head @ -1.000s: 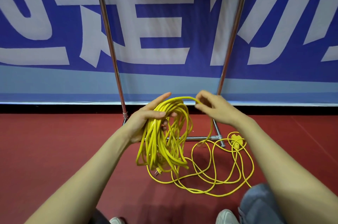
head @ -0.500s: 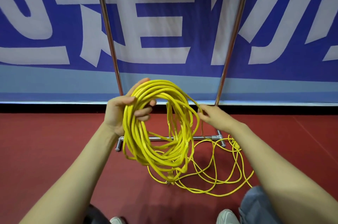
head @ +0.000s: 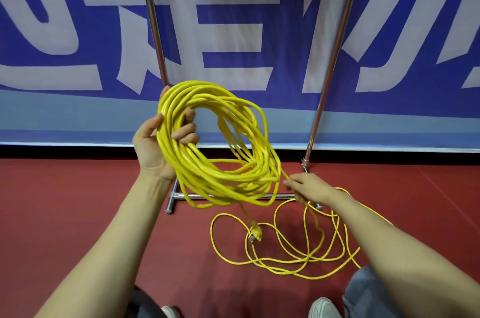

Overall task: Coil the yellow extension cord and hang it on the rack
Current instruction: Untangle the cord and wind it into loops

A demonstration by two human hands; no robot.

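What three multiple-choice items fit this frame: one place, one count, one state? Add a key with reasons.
1. Where does the uncoiled cord lie?
A. on a table
B. on the red floor
C. in a bin

2. How many rack uprights show?
A. one
B. two
C. four

3. What is the left hand doing?
A. gripping the yellow coil
B. hanging empty
C. pressing the floor

Key:
1 B: it sprawls in loops on the floor below the right hand, which pinches it.
2 B: two chrome poles rise from the base bar.
3 A: its fingers curl round the bundled turns.
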